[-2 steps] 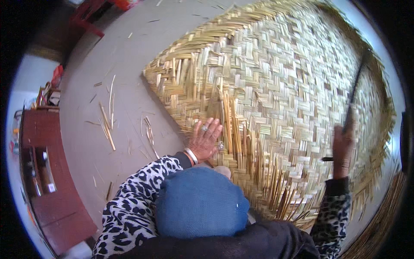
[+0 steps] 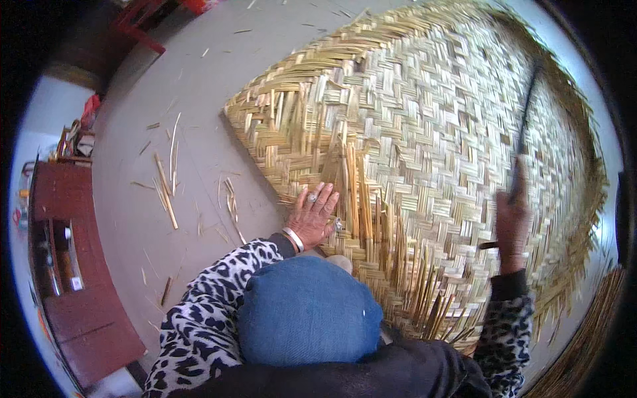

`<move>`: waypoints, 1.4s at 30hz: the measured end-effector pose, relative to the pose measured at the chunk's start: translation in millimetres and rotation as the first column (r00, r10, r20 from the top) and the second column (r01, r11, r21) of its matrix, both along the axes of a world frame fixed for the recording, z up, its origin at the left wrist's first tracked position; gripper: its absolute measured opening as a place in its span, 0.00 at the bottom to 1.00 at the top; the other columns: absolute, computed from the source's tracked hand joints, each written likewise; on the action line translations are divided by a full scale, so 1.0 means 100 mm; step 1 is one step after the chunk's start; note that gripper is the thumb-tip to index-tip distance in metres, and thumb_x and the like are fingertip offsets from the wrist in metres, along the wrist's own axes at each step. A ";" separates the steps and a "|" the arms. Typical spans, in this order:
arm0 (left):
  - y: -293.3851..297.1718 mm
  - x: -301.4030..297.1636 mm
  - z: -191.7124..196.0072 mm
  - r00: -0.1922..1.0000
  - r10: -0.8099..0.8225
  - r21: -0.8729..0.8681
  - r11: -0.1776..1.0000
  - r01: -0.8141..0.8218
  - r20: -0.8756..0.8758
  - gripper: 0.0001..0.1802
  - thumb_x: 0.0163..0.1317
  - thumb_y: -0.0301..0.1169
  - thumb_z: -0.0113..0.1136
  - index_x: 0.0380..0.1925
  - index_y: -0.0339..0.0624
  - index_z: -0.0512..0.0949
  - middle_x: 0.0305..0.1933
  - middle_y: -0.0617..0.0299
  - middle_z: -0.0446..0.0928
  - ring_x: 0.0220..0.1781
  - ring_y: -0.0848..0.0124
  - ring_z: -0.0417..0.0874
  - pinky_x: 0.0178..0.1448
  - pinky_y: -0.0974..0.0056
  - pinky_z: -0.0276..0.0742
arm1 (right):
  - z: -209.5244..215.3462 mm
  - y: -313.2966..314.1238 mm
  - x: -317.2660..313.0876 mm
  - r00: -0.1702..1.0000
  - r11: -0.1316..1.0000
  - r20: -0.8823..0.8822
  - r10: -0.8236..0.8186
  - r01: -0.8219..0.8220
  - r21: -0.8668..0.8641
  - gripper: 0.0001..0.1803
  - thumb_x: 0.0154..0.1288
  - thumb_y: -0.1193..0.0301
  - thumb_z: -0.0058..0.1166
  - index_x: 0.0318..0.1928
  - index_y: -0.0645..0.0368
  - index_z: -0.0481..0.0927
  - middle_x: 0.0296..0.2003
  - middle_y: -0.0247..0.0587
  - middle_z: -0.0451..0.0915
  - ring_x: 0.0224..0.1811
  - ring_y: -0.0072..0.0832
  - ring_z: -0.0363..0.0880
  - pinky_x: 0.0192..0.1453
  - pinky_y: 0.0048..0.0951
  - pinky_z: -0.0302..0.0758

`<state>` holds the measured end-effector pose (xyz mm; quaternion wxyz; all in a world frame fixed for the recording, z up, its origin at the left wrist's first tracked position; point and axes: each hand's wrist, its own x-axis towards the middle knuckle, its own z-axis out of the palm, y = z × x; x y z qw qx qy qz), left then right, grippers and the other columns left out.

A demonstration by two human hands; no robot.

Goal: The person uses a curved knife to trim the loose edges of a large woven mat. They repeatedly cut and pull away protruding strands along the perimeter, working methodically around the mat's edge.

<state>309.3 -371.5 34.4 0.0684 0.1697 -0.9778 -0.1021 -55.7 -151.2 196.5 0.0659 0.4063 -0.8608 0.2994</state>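
Observation:
A large woven mat (image 2: 424, 126) of flat, pale straw-coloured strips spreads across the middle and right. My left hand (image 2: 313, 215) lies on its near left edge, fingers stretched out, with rings on the fingers and a pale bracelet at the wrist. Beside the fingertips, loose strip ends (image 2: 361, 192) stick out of the weave. My right hand (image 2: 513, 222) is raised over the mat's right part. Its fingers are wrapped round a long, thin, dark blade-like tool (image 2: 529, 109) that points away from me. The tool's brown butt end shows by the wrist; blur hides its exact kind.
My knee in blue denim (image 2: 308, 312) rises close to the mat's near edge. Scattered strips (image 2: 166, 192) litter the grey floor on the left. A reddish-brown cabinet (image 2: 86, 272) stands at far left, and a bundle of thin brown stalks (image 2: 590, 331) lies at the lower right.
My right hand and the long dark tool have swung a little to the left over the mat. My left hand stays in place on the mat's edge.

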 end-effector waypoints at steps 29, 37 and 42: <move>-2.91 -0.94 -0.19 0.897 0.419 0.371 0.817 -0.440 0.141 0.19 0.62 0.31 0.57 0.53 0.39 0.81 0.46 0.43 0.84 0.50 0.51 0.85 0.55 0.52 0.80 | -0.17 -1.08 1.71 0.750 0.663 0.642 0.161 -0.564 0.492 0.39 0.61 0.66 0.60 0.73 0.42 0.64 0.29 0.51 0.83 0.29 0.47 0.85 0.35 0.45 0.80; -3.20 -1.00 -0.22 0.830 0.467 0.901 0.142 -0.410 0.304 0.06 0.62 0.30 0.63 0.36 0.40 0.80 0.25 0.66 0.79 0.20 0.77 0.80 0.18 0.71 0.70 | -0.25 -1.28 1.78 0.684 0.630 0.711 0.164 -0.627 0.458 0.37 0.63 0.66 0.58 0.73 0.46 0.64 0.27 0.50 0.83 0.29 0.44 0.86 0.35 0.43 0.81; -3.00 -0.70 -0.05 0.826 0.472 0.942 -0.032 -0.334 0.309 0.10 0.66 0.33 0.63 0.43 0.43 0.77 0.26 0.69 0.76 0.21 0.79 0.78 0.18 0.74 0.68 | -0.45 -1.20 1.73 0.691 0.614 0.701 0.176 -0.633 0.471 0.36 0.62 0.66 0.59 0.72 0.45 0.66 0.27 0.49 0.83 0.29 0.44 0.85 0.35 0.43 0.81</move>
